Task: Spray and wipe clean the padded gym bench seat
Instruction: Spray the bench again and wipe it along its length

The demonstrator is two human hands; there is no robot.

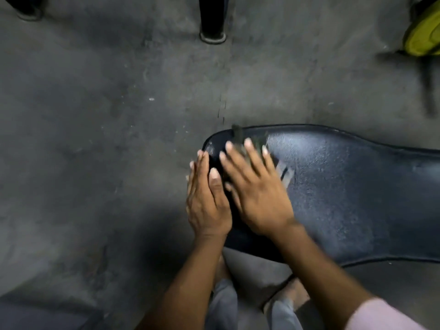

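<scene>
The dark blue padded bench seat [345,194] runs from the centre to the right edge, its surface speckled with fine wet droplets. My right hand [257,191] lies flat with fingers spread on a dark cloth [284,172] pressed to the narrow left end of the seat; the cloth is blurred and mostly hidden under the palm. My left hand [206,198] rests against the rounded left tip of the seat, fingers straight and together, holding nothing. No spray bottle is in view.
Grey concrete floor [107,127] fills the left and top. A black post with a round foot [212,32] stands at top centre, another foot at top left. A yellow-green object [422,36] sits at top right. My feet show below the seat.
</scene>
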